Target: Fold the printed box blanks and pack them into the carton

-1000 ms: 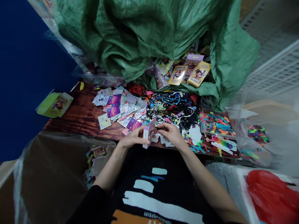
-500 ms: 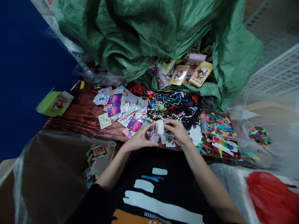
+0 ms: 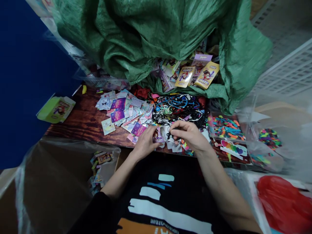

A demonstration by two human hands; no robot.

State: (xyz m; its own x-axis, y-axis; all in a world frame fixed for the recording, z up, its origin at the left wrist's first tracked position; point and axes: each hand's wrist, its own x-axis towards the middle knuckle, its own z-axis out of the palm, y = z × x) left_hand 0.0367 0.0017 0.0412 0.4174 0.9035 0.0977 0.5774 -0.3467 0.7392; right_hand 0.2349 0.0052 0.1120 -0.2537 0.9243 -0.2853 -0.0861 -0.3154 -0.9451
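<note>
My left hand (image 3: 145,143) is closed around a small purple-and-white card box (image 3: 159,136), held just above the table's front edge. At the box's right side, the fingers of my right hand (image 3: 189,136) are pinched together. Something thin and dark shows at those fingertips, too small to name. Behind both hands lies a tangled heap of black, blue and white cords (image 3: 180,109). Left of it spreads a loose pile of printed cards (image 3: 131,112), some of them purple.
A green woven sack (image 3: 146,39) hangs over the back, with yellow and purple boxes (image 3: 207,75) at its mouth. An open green box (image 3: 57,109) stands at the left. Right of the cords, a clear tray (image 3: 226,128) holds colourful strips. A carton (image 3: 60,175) sits below.
The box in my left hand has turned, so its purple printed side shows more. My right hand has rolled over, fingers curled and pinched near the box. The view has shifted slightly.
</note>
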